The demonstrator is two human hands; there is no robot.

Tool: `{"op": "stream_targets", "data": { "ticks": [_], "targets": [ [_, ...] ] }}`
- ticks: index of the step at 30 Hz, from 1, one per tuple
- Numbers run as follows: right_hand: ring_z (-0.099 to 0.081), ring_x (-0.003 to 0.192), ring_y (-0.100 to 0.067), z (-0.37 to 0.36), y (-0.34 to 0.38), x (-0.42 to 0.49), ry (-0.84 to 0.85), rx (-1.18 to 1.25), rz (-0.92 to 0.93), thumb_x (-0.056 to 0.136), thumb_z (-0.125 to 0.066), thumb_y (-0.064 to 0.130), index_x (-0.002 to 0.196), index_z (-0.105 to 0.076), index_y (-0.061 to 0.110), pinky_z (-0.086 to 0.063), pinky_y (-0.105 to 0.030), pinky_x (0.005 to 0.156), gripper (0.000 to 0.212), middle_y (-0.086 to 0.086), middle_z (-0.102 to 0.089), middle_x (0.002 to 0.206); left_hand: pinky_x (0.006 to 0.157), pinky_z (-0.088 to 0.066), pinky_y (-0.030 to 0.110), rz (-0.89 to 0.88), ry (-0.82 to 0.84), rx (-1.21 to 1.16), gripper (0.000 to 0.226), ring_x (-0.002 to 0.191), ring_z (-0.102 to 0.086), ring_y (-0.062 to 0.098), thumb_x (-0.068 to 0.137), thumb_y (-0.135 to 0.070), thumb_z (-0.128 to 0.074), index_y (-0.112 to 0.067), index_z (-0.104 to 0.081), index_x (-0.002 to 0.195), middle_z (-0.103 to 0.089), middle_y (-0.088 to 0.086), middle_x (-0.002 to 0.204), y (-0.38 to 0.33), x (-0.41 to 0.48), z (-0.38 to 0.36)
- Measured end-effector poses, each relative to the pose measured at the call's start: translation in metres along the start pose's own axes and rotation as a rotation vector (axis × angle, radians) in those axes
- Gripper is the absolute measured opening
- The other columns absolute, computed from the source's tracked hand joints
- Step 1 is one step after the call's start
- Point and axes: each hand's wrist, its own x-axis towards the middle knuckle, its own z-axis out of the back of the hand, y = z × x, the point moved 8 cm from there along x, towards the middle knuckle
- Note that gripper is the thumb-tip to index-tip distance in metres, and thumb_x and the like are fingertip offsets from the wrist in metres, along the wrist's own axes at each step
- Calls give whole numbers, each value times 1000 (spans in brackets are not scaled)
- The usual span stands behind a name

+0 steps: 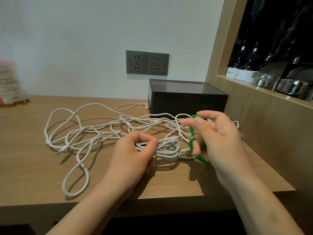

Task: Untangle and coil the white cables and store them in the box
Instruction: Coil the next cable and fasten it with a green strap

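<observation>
Left hand (133,150): grip closed round coiled white cables (167,148). Right hand (220,138): grip pinching green strap (192,145). Black box (186,100) behind, on wooden surface (33,158).

The left grip (133,153) and right grip (218,139) are bare (nails (198,120) long, glossy), forearms (254,206) too.

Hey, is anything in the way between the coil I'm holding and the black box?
Yes. Tangled loops of loose white cable lie on the table between the coiled bundle in the left hand and the black box. The right hand, holding a green tie, hovers before the box. Whether the box is open is unclear.
</observation>
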Motion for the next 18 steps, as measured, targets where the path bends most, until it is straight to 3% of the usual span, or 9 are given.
{"op": "stream_targets", "data": {
  "ticks": [3,7,10,13,15,18],
  "targets": [
    [-58,53,-7,-22,8,-10,180,176,-62,94,-47,16,98,-58,17,-41,-16,41,12,12,-73,88,46,-41,20,-58,-5,52,9,46,-52,5,88,-16,-63,-19,-64,79,-58,-7,51,-4,-2,1],
    [-55,52,-6,-35,-5,-14,184,316,-146,93,-49,8,95,-62,18,-40,-16,39,17,3,-73,85,61,-41,23,-145,-5,141,13,63,-55,6,87,-15,-64,-25,-62,78,-60,-11,66,-10,-2,1],
    [-46,41,-7,-27,0,-10,111,335,-81,93,-48,6,98,-60,20,-34,-15,34,19,7,-72,92,60,-41,22,-164,-38,189,13,63,-56,6,86,-19,-65,-27,-62,77,-60,-13,65,-9,-2,3],
    [-35,34,-6,-27,8,-9,136,406,-44,94,-44,7,103,-58,21,-31,-14,32,21,8,-71,100,59,-41,10,-203,-53,250,14,70,-58,-1,85,-21,-65,-29,-61,75,-62,-19,69,-13,-3,3],
    [-34,33,-6,-38,2,-12,214,363,-98,95,-43,10,105,-58,22,-29,-15,31,22,6,-71,101,62,-40,4,-243,-59,275,17,76,-57,-9,84,-18,-66,-30,-60,74,-63,-22,72,-18,-5,2],
    [-33,32,-8,-50,-16,-19,256,274,-221,97,-43,14,102,-61,23,-27,-16,31,20,3,-72,89,58,-41,7,-245,-85,261,18,70,-57,-8,85,-17,-65,-31,-60,77,-63,-22,76,-18,-5,6]
  ]
}}
